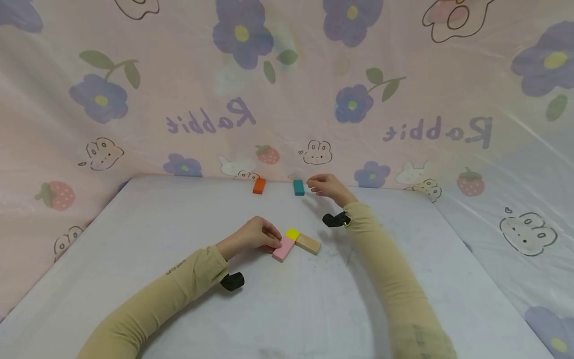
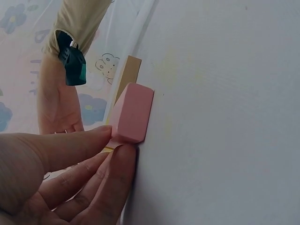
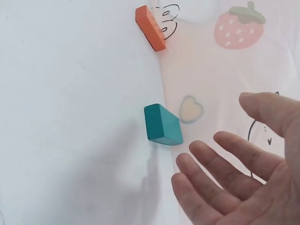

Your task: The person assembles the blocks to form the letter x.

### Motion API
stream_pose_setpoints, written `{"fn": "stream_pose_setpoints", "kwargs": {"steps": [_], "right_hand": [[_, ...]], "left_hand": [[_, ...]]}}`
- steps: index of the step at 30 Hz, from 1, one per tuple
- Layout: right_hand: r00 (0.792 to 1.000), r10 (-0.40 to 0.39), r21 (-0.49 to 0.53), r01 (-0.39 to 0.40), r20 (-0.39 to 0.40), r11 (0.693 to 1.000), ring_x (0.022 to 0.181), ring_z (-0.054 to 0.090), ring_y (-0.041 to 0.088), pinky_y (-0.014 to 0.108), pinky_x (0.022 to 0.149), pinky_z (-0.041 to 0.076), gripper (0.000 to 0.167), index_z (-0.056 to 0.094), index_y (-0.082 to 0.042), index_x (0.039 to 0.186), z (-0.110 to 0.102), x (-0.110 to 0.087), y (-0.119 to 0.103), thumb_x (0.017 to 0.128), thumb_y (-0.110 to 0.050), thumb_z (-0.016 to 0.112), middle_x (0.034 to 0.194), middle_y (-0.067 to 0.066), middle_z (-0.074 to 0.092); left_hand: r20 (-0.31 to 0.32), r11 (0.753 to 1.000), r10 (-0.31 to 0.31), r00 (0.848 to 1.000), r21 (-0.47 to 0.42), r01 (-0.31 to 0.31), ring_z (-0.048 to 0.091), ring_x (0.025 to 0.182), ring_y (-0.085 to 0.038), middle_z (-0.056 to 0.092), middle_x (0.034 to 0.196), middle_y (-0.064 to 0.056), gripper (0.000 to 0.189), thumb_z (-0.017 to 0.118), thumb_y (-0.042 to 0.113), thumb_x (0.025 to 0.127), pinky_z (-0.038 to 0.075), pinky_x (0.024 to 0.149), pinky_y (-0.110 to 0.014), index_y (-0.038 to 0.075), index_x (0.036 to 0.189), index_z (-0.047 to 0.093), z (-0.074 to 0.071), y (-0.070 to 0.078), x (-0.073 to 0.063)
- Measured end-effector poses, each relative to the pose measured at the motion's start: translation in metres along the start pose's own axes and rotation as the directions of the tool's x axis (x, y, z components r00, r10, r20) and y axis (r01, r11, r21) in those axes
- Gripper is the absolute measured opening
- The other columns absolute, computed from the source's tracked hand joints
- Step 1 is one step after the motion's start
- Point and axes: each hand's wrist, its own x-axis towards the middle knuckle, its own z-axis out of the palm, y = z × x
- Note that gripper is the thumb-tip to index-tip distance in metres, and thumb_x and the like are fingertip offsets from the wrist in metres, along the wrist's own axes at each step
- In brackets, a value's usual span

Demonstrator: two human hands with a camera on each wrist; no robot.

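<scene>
On the white table, a pink block (image 1: 283,249), a yellow block (image 1: 293,234) and a plain wooden block (image 1: 308,244) touch one another in a bent shape. My left hand (image 1: 256,234) pinches the pink block by its side. In the left wrist view, thumb and index finger meet the lower end of the pink block (image 2: 133,112), and the yellow one is mostly hidden. Farther back lies a teal block (image 1: 299,188). Just right of it hovers my right hand (image 1: 329,188), fingers spread and holding nothing, with a gap to the teal block (image 3: 161,125) in the right wrist view.
An orange block (image 1: 259,186) lies at the table's back edge, left of the teal one. A printed curtain (image 1: 291,89) rises right behind that edge and along both sides. Black wrist devices (image 1: 233,281) sit under the sleeves.
</scene>
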Motion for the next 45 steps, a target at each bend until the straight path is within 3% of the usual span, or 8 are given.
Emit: {"fn": "stream_pose_setpoints", "kwargs": {"steps": [8, 18, 25, 38, 45], "right_hand": [[0.999, 0.026, -0.033, -0.027, -0.027, 0.999, 0.117, 0.052, 0.032, 0.041, 0.1, 0.043, 0.04, 0.054, 0.001, 0.129, 0.009, 0.011, 0.005, 0.098, -0.024, 0.056, 0.129, 0.019, 0.054], [0.994, -0.033, -0.239, 0.008, -0.102, 0.971, 0.116, 0.051, 0.033, 0.044, 0.097, 0.043, 0.053, 0.047, -0.002, 0.137, 0.024, 0.014, 0.013, 0.092, -0.025, 0.064, 0.13, 0.02, 0.052], [0.992, -0.107, -0.285, 0.083, -0.071, 0.955, 0.117, 0.05, 0.033, 0.042, 0.095, 0.045, 0.061, 0.044, -0.001, 0.138, 0.03, 0.022, 0.016, 0.086, -0.016, 0.072, 0.129, 0.021, 0.052], [0.987, -0.158, -0.393, 0.137, -0.021, 0.909, 0.107, 0.051, 0.028, 0.039, 0.092, 0.045, 0.05, 0.056, -0.005, 0.131, 0.033, 0.035, 0.025, 0.086, -0.015, 0.073, 0.123, 0.016, 0.056], [0.982, -0.184, -0.418, 0.15, -0.043, 0.896, 0.105, 0.051, 0.029, 0.039, 0.091, 0.045, 0.041, 0.06, -0.005, 0.125, 0.036, 0.039, 0.024, 0.087, -0.014, 0.071, 0.122, 0.014, 0.057]], "left_hand": [[-0.005, 1.0, 0.001, 1.0, 0.001, -0.001, 0.061, 0.066, -0.014, 0.068, 0.078, -0.004, 0.017, 0.079, 0.012, 0.079, 0.053, 0.062, -0.024, 0.005, 0.093, 0.073, -0.001, -0.001, -0.001], [-0.002, 1.0, 0.009, 1.0, -0.029, -0.009, 0.063, 0.064, -0.014, 0.068, 0.078, -0.005, 0.017, 0.079, 0.009, 0.079, 0.054, 0.062, -0.025, 0.002, 0.093, 0.073, 0.0, 0.0, -0.003], [-0.004, 1.0, 0.006, 1.0, -0.022, -0.006, 0.062, 0.065, -0.013, 0.068, 0.078, -0.005, 0.017, 0.078, 0.009, 0.079, 0.054, 0.062, -0.025, 0.002, 0.094, 0.073, 0.0, 0.001, -0.004], [0.009, 1.0, 0.01, 1.0, -0.017, -0.01, 0.06, 0.066, -0.013, 0.068, 0.078, -0.004, 0.017, 0.079, 0.011, 0.079, 0.052, 0.061, -0.023, 0.003, 0.093, 0.073, 0.0, -0.001, -0.001], [0.004, 1.0, -0.004, 1.0, -0.014, 0.004, 0.061, 0.065, -0.014, 0.068, 0.078, -0.005, 0.017, 0.079, 0.011, 0.079, 0.053, 0.061, -0.024, 0.003, 0.093, 0.073, -0.001, 0.0, -0.003]]}}
